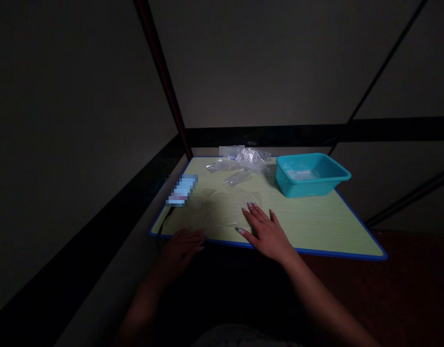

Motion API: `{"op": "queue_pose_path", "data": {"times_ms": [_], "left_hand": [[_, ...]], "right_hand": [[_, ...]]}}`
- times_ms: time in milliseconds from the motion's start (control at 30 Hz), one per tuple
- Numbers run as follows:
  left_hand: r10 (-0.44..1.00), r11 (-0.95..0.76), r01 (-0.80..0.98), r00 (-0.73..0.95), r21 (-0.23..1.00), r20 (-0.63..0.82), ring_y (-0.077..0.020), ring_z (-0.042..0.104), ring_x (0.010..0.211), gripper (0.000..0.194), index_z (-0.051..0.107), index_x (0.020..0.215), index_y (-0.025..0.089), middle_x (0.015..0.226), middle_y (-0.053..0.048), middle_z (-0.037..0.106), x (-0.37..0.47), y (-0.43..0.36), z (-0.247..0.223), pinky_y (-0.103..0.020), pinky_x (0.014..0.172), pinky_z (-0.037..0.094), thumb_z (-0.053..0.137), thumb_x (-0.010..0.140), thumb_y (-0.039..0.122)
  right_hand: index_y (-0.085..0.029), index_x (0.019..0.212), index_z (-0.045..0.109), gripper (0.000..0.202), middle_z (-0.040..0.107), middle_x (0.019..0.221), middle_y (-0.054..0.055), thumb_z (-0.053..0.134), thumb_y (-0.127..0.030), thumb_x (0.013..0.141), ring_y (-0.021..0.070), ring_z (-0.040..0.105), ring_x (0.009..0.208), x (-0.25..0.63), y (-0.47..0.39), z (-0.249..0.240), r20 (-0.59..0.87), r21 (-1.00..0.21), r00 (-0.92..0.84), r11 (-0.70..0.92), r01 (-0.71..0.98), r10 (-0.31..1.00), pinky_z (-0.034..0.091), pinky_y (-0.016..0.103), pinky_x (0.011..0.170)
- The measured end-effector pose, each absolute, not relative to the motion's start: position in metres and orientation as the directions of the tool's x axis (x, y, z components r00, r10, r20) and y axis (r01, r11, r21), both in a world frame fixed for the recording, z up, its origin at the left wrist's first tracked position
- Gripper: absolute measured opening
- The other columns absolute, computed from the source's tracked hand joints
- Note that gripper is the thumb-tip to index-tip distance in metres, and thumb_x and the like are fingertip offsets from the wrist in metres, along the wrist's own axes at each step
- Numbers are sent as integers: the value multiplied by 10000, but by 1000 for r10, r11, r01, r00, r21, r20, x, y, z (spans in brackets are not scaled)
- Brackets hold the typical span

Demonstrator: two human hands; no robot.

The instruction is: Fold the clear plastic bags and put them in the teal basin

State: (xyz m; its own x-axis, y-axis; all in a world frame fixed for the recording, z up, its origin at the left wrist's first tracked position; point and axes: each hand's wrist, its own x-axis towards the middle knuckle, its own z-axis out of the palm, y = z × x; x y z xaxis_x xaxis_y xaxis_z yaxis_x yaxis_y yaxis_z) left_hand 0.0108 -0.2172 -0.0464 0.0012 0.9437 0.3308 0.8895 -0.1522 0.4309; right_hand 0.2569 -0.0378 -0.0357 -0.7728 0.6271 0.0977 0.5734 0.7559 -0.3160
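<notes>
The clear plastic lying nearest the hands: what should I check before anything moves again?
1. Clear plastic within reach: ok, spread on the table in front of the hands.
2. Right hand free: ok, palm down with fingers spread.
3. Left hand free: cannot tell; it is at the table's near edge, in shadow.
4. Blue-green tub out of the way: ok, it stands to the right, apart from the plastic.
5. Plastic pile not touching the nearest piece: cannot tell; see-through edges are faint.

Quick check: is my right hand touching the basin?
Apart: in the head view, a stretch of tabletop shows between the right hand and the basin.
</notes>
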Motion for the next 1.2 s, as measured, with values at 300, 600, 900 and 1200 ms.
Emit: {"op": "queue_pose_path", "data": {"times_ms": [300, 600, 900, 1200], "left_hand": [[936, -117, 878, -59, 465, 346, -228, 581, 1173, 332, 631, 1191, 253, 1213, -58, 656, 15, -211, -33, -507, 1024, 428, 431, 941, 337], [917, -190, 929, 53, 318, 395, -256, 508, 1252, 347, 635, 1184, 199, 1275, -94, 615, 18, -163, -21, -508, 1040, 408, 433, 928, 318], [920, -193, 921, 49, 339, 388, -230, 548, 1204, 267, 684, 1065, 216, 1177, -66, 678, 4, -119, -44, -459, 1037, 413, 506, 870, 258], [926, -133, 941, 6, 312, 377, -240, 601, 1053, 301, 676, 1095, 182, 1107, -96, 689, 9, -114, -41, -431, 967, 452, 535, 850, 286]], "right_hand": [[-255, 1453, 328, 688, 208, 1540, 88, 415, -626, 881, 257, 197, 1416, 262, -38, -29, 123, -365, -846, 817, 447, 518, 78, 593, 1110], [-297, 1380, 453, 621, 307, 1508, 85, 454, -633, 858, 267, 266, 1392, 265, -37, -30, 127, -368, -898, 860, 352, 422, 93, 596, 1099], [-280, 1372, 468, 627, 349, 1489, 89, 462, -631, 852, 257, 274, 1389, 264, -39, -28, 142, -373, -888, 855, 361, 437, 123, 582, 1096], [-298, 1369, 472, 600, 309, 1507, 80, 475, -608, 855, 261, 245, 1400, 265, -40, -26, 129, -384, -887, 847, 367, 443, 135, 573, 1097]]}}
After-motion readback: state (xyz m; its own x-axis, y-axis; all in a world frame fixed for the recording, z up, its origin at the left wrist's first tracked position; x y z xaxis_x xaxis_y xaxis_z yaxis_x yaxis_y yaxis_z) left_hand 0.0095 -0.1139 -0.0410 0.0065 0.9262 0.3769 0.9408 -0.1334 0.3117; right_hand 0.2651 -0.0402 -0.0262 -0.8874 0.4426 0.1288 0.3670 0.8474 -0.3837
